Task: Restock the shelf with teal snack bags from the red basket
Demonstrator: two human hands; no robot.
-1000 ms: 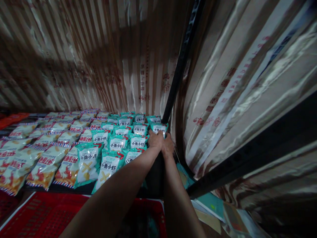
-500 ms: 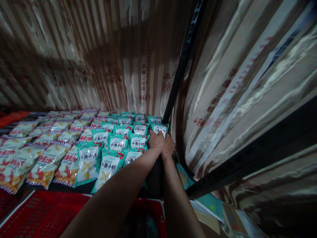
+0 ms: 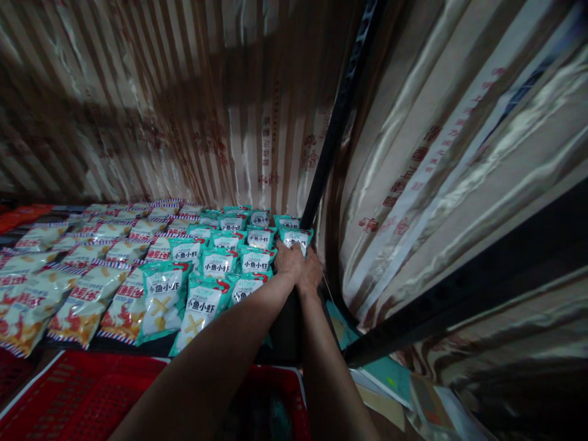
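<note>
My left hand (image 3: 289, 260) and my right hand (image 3: 310, 269) are side by side at the right end of the shelf (image 3: 287, 331). Between them they grip the lower part of a teal and white snack bag (image 3: 295, 237), which stands in front of another teal bag (image 3: 287, 221). Their fingertips are partly hidden behind the bag and the hands. To their left, several teal bags (image 3: 217, 263) lie in rows. Farther left are rows of white and orange bags with striped edges (image 3: 87, 297).
A black upright post (image 3: 328, 141) rises just behind the held bag. Patterned curtains (image 3: 184, 110) hang behind and on the right. Below the shelf are red baskets (image 3: 82, 389). Papers or packets (image 3: 390, 380) lie at lower right.
The hands and the held bag have hardly moved. The view has shifted very slightly.
</note>
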